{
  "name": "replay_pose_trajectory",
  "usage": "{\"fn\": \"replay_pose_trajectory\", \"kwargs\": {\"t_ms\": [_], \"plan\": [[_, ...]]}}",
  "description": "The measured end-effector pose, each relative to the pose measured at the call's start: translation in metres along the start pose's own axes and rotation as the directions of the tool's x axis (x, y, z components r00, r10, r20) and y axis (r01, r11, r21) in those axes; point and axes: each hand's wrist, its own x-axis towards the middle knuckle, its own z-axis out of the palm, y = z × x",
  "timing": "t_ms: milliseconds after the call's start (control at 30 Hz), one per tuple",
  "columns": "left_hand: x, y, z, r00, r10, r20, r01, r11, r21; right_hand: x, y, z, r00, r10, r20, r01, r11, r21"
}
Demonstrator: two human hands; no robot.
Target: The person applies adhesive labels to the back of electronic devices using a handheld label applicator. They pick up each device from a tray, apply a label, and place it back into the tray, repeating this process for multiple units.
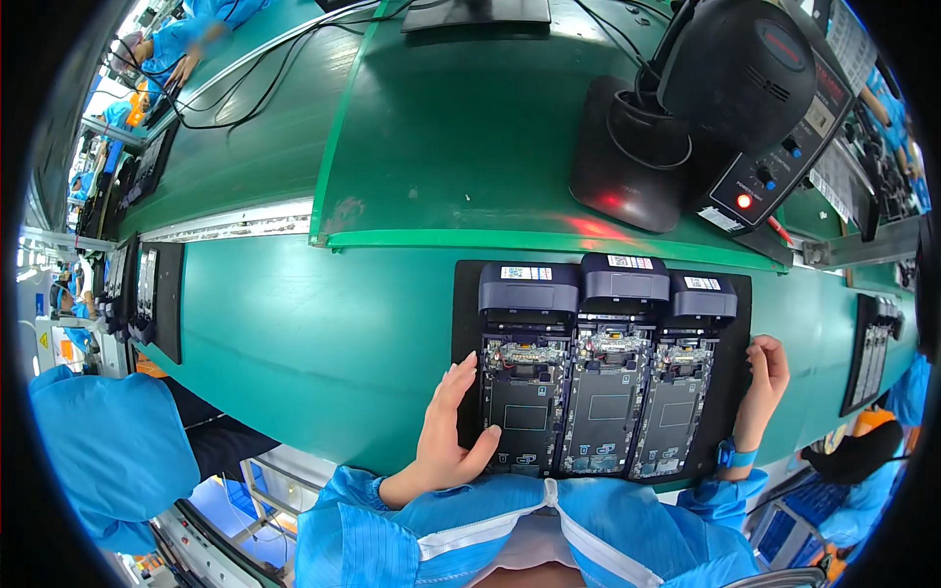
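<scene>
On a flat black tray (470,294) in front of me lie three handheld devices side by side, a left one (524,392), a middle one (603,392) and a right one (676,392). Each has a dark blue block with a printed label at its far end, and bare circuitry shows below it. My left hand (451,426) is open at the tray's left edge, fingers stretched out, the thumb by the left device. Along the right edge rests my right hand (767,382), fingers loosely bent and holding nothing visible. A blue band (733,457) circles the right wrist.
Beyond the green belt surface (314,323), a raised green shelf (451,157) carries a black scanner on a stand (627,167) and a control box with a lit red lamp (745,201). More loaded trays stand left (167,304) and right (863,363). Blue-clad people work on both sides.
</scene>
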Motion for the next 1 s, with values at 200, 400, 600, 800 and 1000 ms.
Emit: {"fn": "replay_pose_trajectory", "kwargs": {"t_ms": [200, 400, 600, 800, 1000], "plan": [[-0.005, -0.003, 0.003, 0.998, -0.054, -0.029, 0.051, 0.995, -0.081, -0.002, -0.001, 0.002, 1.0, -0.013, 0.026, 0.013, 1.0, -0.005], [-0.006, -0.002, 0.006, 0.998, -0.059, -0.03, 0.055, 0.993, -0.106, -0.004, -0.003, 0.0, 0.998, -0.008, 0.055, 0.01, 1.0, -0.027], [-0.004, 0.002, 0.005, 0.997, -0.071, -0.018, 0.07, 0.995, -0.072, -0.004, -0.006, 0.0, 0.996, 0.022, 0.087, -0.02, 1.0, -0.024], [-0.001, 0.002, 0.009, 0.994, -0.1, -0.032, 0.093, 0.982, -0.167, -0.003, -0.005, 0.003, 0.996, -0.027, 0.083, 0.029, 0.999, -0.021], [-0.001, -0.001, 0.006, 0.998, -0.049, -0.035, 0.047, 0.997, -0.064, -0.004, -0.004, 0.002, 0.994, -0.035, 0.101, 0.04, 0.998, -0.048]]}}
